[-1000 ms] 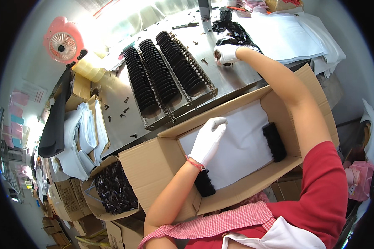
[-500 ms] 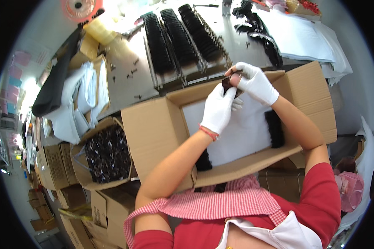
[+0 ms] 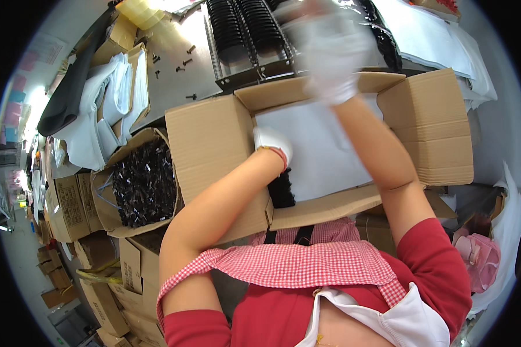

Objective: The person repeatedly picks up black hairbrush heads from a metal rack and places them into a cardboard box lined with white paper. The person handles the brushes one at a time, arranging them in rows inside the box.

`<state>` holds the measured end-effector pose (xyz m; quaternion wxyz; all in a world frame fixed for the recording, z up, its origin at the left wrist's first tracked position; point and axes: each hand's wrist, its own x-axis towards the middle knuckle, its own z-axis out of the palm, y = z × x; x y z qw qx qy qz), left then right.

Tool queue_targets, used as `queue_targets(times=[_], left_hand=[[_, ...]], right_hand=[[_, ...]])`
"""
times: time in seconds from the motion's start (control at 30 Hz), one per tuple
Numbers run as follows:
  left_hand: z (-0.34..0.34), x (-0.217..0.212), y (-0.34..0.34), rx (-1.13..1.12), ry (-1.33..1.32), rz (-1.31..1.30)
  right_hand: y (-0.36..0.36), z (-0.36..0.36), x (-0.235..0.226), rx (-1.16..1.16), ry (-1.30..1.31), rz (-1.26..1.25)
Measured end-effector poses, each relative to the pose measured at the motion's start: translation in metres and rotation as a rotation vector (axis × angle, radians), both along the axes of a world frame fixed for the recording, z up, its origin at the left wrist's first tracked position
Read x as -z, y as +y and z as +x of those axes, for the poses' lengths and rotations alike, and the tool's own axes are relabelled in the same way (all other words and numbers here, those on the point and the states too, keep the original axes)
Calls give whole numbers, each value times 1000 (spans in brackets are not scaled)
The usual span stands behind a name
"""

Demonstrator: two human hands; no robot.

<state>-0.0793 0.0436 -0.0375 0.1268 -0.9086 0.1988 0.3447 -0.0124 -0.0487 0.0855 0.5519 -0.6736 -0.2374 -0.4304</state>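
My left hand [image 3: 272, 141], in a white glove, is down inside the open cardboard box [image 3: 211, 130] at its left end. Its fingers are hidden, so what it holds, if anything, does not show. Just below it, black fuzzy pieces [image 3: 282, 189] lie in the box's near left corner, beside a white sheet [image 3: 324, 150] that lines it. My right hand [image 3: 336, 58], gloved in white with bare fingertips, is smeared by motion above the box's far edge. It reaches toward the metal rack [image 3: 252, 75] filled with rows of black pieces.
To the left stands a carton of loose shiny dark pieces [image 3: 145, 185]. Small dark parts [image 3: 185, 62] are scattered over the metal table [image 3: 173, 87]. White sheets [image 3: 440, 46] lie at the far right, near black glossy strips [image 3: 385, 40]. Stacked cartons [image 3: 69, 208] stand at the left.
My hands, together before over a small dark piece, have parted. The left has dropped into the box's left end; the right has swung up toward the rack. The view has shifted.
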Motion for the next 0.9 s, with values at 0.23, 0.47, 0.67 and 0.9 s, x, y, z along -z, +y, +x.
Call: queue_targets(times=[0.23, 0.47, 0.67, 0.9], left_hand=[[-28, 72, 4, -23, -171, -186], [-10, 71, -3, -102, 225, 79], [-6, -12, -11, -95, -141, -543], [37, -28, 18, -66, -927, -756]], right_hand=[[46, -26, 32, -434, 174, -623], [-10, 47, 84, -422, 877, 116], [3, 80, 67, -375, 1047, -140], [8, 96, 76, -433, 1042, -254]])
